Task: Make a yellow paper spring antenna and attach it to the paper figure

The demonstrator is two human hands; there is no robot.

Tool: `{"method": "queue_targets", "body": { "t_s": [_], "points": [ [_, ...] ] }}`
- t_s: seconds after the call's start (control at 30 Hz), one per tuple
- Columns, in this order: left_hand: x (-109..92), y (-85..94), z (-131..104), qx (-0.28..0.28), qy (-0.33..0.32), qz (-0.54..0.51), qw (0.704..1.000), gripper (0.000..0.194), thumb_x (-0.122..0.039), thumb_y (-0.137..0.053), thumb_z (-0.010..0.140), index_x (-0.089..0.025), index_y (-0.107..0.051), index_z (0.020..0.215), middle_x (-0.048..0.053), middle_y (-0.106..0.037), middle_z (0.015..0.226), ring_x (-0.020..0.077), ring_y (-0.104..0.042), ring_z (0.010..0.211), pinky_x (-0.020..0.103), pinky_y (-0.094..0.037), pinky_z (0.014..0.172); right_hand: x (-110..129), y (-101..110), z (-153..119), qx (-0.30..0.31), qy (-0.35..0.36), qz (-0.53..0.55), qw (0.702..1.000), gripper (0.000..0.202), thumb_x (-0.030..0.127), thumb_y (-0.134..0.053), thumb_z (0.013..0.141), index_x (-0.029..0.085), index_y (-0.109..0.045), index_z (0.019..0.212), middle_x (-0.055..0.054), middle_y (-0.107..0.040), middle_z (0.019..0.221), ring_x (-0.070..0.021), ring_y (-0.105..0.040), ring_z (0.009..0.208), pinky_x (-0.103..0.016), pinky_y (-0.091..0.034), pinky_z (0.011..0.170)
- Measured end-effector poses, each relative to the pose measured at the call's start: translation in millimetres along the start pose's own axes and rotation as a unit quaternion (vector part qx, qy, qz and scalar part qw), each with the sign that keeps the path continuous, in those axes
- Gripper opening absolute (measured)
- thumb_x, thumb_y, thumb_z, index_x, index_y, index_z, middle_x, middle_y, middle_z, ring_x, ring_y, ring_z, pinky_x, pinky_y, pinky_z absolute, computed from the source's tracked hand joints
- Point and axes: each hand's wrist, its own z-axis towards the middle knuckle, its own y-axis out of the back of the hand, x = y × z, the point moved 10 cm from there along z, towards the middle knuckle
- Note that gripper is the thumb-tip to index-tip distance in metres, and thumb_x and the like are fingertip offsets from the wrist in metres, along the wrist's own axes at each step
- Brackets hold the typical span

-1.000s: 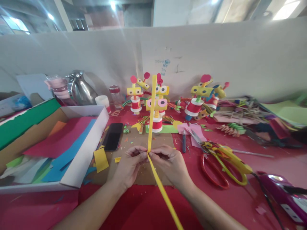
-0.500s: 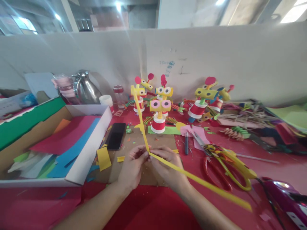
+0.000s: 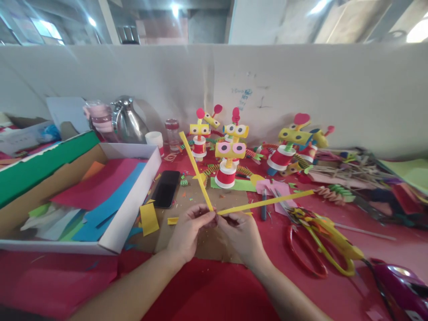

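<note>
Over the cardboard mat (image 3: 187, 200), my left hand (image 3: 192, 229) and my right hand (image 3: 240, 236) meet, both closed at the fingertips. Between them they pinch the joined corner of two yellow paper strips. One strip (image 3: 195, 167) rises away to the upper left; the other strip (image 3: 267, 204) reaches out to the right, above the pencil-like marker and the scissors blades. The corner itself is partly covered by my fingers. Just beyond my hands stands a paper-cup robot (image 3: 227, 174) with a yellow tube head and springy folded arms.
More paper-cup robots (image 3: 282, 156) line the back by the wall. An open box of coloured paper (image 3: 130, 200) and a black phone (image 3: 166, 189) are on the left. Red-handled scissors (image 3: 306, 256), a yellow glue gun (image 3: 344, 243) and a purple device (image 3: 397, 281) lie right.
The right-hand strip has swung from pointing down over my right forearm to pointing out and slightly up to the right. The view has shifted slightly left.
</note>
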Motion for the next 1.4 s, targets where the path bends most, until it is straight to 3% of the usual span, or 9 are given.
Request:
{"method": "queue_targets", "body": {
  "t_s": [0.17, 0.5, 0.77, 1.03, 1.17, 1.23, 1.4],
  "points": [
    [-6, 5.9, -1, -0.027, -0.033, 0.016, 0.999, 0.014, -0.025, -0.076, 0.064, -0.015, -0.066, 0.064, -0.001, -0.062, 0.062, 0.0098, -0.055, 0.061, 0.022, -0.043, 0.062, -7, -2, -2, 0.005, -0.026, 0.041, 0.999, 0.015, 0.028, -0.064, 0.074, 0.017, -0.074, 0.069, -0.005, -0.074, 0.071, -0.0218, -0.069, 0.069, -0.03, -0.054, 0.062],
    [0, 6.4, -1, -0.029, -0.011, -0.019, 0.999, 0.015, -0.023, -0.077, 0.063, -0.014, -0.066, 0.061, -0.001, -0.061, 0.058, 0.0081, -0.054, 0.057, 0.02, -0.044, 0.06, -7, -6, -2, 0.023, -0.069, 0.165, 0.984, 0.013, 0.029, -0.068, 0.071, 0.018, -0.073, 0.066, -0.002, -0.071, 0.062, -0.0162, -0.065, 0.062, -0.027, -0.053, 0.064],
    [0, 0.1, -1, 0.0, 0.011, -0.001, 1.0, 0.01, -0.019, -0.076, 0.063, -0.015, -0.07, 0.069, 0.001, -0.067, 0.068, 0.0115, -0.062, 0.067, 0.023, -0.047, 0.07, -5, 7, 0, 0.011, -0.021, 0.057, 0.998, 0.015, 0.029, -0.065, 0.075, 0.016, -0.073, 0.073, -0.005, -0.072, 0.071, -0.0198, -0.066, 0.069, -0.029, -0.051, 0.064],
    [3, 8.5, 1, -0.021, -0.002, -0.024, 0.999, 0.013, -0.017, -0.079, 0.056, -0.013, -0.068, 0.063, 0.002, -0.066, 0.063, 0.0111, -0.059, 0.061, 0.024, -0.047, 0.065, -1, -2, -1, 0.035, -0.029, 0.118, 0.992, 0.017, 0.032, -0.066, 0.074, 0.017, -0.072, 0.07, -0.004, -0.071, 0.067, -0.0182, -0.066, 0.064, -0.028, -0.053, 0.063],
    [-1, 5.5, -2, -0.018, -0.017, -0.002, 1.0, 0.013, -0.019, -0.078, 0.059, -0.013, -0.068, 0.066, 0.002, -0.067, 0.066, 0.0117, -0.061, 0.065, 0.025, -0.048, 0.067, 7, 10, -3, -0.007, 0.029, -0.036, 0.999, 0.015, 0.03, -0.066, 0.074, 0.018, -0.073, 0.069, -0.007, -0.073, 0.071, -0.0218, -0.067, 0.068, -0.03, -0.052, 0.063],
    [-3, 6.1, -3, -0.026, -0.027, 0.0, 0.999, 0.014, -0.019, -0.078, 0.058, -0.014, -0.068, 0.066, 0.001, -0.066, 0.065, 0.0111, -0.06, 0.063, 0.024, -0.048, 0.066, 9, 12, -4, -0.011, 0.039, -0.063, 0.997, 0.016, 0.03, -0.064, 0.075, 0.019, -0.073, 0.069, -0.007, -0.073, 0.072, -0.0223, -0.067, 0.068, -0.031, -0.052, 0.063],
    [-2, 10.0, -2, -0.043, -0.027, -0.016, 0.999, 0.013, -0.018, -0.077, 0.059, -0.013, -0.066, 0.063, 0.0, -0.064, 0.06, 0.0099, -0.059, 0.059, 0.022, -0.046, 0.063, 0, 0, -1, 0.032, -0.009, 0.096, 0.995, 0.015, 0.032, -0.066, 0.075, 0.019, -0.073, 0.075, -0.005, -0.073, 0.073, -0.0201, -0.067, 0.07, -0.029, -0.052, 0.067]
  ]
}}
